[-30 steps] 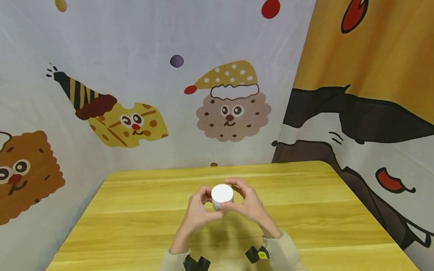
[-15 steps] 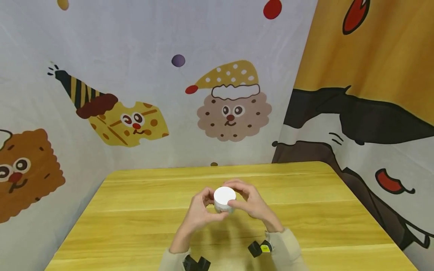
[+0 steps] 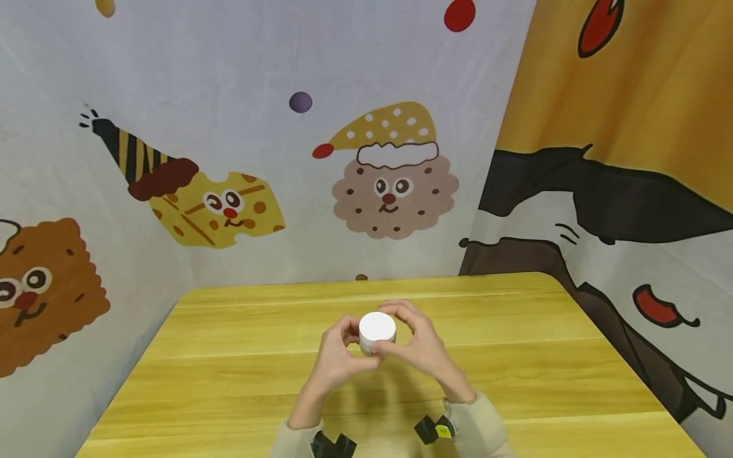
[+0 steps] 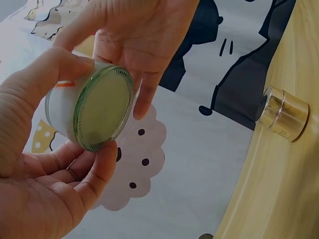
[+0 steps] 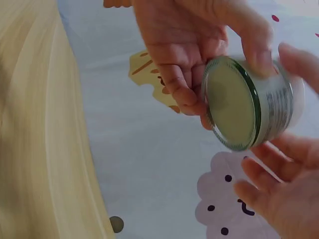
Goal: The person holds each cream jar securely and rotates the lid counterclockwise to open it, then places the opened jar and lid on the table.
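Note:
A round jar with a white lid [image 3: 377, 326] is held above the wooden table. My left hand [image 3: 336, 357] grips it from the left; in the left wrist view, thumb and fingers clasp the clear glass body [image 4: 103, 107] near its base. From the right, my right hand [image 3: 420, 346] curls around the lid end, thumb at the near side and fingers at the far side. The right wrist view shows a printed label [image 5: 279, 107] and the pale round base [image 5: 231, 106], tilted towards the camera. The right fingertips' exact contact is partly hidden.
On the wooden table [image 3: 229, 369], a shiny gold cylindrical container [image 4: 286, 115] stands in the left wrist view. A printed cloth [image 3: 229, 76] with cartoon figures hangs behind the table and along its sides.
Since half a second ago the jar and my right hand have shifted slightly left and away from me, back near where they were a second ago. My left hand has barely moved.

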The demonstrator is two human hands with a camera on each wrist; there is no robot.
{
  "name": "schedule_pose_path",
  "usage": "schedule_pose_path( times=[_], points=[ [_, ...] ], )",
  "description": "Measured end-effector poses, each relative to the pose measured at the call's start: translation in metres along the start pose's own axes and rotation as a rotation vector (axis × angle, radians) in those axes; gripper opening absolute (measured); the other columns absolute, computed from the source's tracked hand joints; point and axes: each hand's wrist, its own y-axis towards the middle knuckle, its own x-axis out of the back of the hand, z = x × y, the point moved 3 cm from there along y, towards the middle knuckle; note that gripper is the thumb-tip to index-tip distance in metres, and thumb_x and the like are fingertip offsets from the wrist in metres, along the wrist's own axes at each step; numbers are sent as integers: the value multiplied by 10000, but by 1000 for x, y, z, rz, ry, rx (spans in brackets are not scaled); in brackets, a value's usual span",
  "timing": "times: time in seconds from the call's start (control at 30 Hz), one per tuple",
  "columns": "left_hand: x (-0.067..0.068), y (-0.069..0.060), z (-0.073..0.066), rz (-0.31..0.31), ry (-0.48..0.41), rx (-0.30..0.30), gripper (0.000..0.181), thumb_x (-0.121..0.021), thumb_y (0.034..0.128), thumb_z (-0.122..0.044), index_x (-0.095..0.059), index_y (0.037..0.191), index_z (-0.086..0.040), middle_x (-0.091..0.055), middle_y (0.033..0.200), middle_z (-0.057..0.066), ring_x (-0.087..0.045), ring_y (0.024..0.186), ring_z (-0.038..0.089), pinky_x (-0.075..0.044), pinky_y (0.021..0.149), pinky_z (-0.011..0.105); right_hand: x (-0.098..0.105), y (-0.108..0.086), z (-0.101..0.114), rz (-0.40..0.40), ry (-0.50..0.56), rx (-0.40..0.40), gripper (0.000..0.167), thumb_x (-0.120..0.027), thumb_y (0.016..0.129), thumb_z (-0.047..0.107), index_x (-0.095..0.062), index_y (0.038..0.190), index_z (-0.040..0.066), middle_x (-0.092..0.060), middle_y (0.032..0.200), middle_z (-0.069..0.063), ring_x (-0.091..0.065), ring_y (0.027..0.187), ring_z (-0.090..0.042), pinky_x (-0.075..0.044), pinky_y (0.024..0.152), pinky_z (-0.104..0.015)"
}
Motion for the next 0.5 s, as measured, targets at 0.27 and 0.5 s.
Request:
schedule_pose_path(
  times=[0.27, 0.5],
  points=[
    [0, -2, 1, 49, -1, -35, 367, -772, 681, -28, -566, 981, 22, -584, 922, 88, -554, 840, 153, -527, 775, 297, 0, 0, 1, 152, 117, 62, 443, -603, 863, 30, -485, 1274, -83, -476, 1274, -237, -479, 1150, -307, -423, 975, -403],
    [0, -2, 1, 24, 15, -12, 383, -778, 661, -30, -575, 983, 17, -593, 926, 79, -552, 856, 158, -520, 801, 294, 2, -1, -3, -17, 15, -52, 514, -769, 744, 117, -529, 1197, 70, -521, 1282, -102, -418, 1234, -325, -319, 991, -615]
  ],
)
